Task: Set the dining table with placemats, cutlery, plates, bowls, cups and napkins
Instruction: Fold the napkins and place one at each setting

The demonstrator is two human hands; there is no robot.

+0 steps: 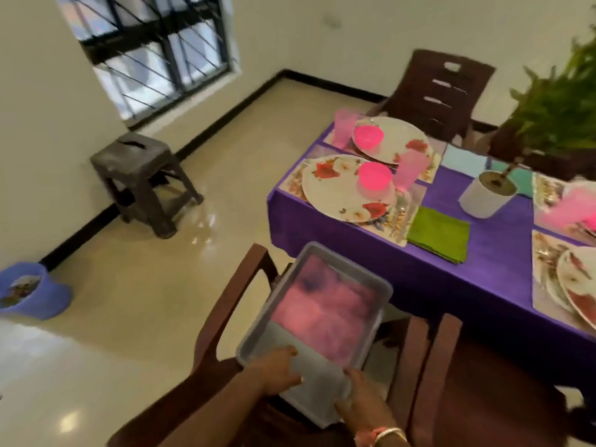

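Observation:
Both my hands hold a grey plastic tray [283, 295] with a blurred pink lining, over a brown chair seat. My left hand [274, 372] grips its near edge and my right hand [364, 401] grips its near right corner. On the purple-clothed table [496, 262] lie floral placemats with floral plates [342, 188], each carrying a pink bowl [375, 180]. Pink cups [411, 171] stand beside the plates. A folded green napkin [440, 233] lies by the near setting. More plates and pink ware sit blurred at the right edge.
A white pot [485, 196] with a green plant stands mid-table. Brown chairs stand at the table's near side [242, 285] and far end [442, 88]. A dark plastic stool [145, 179] and a blue bucket [29, 290] stand on the tiled floor at left.

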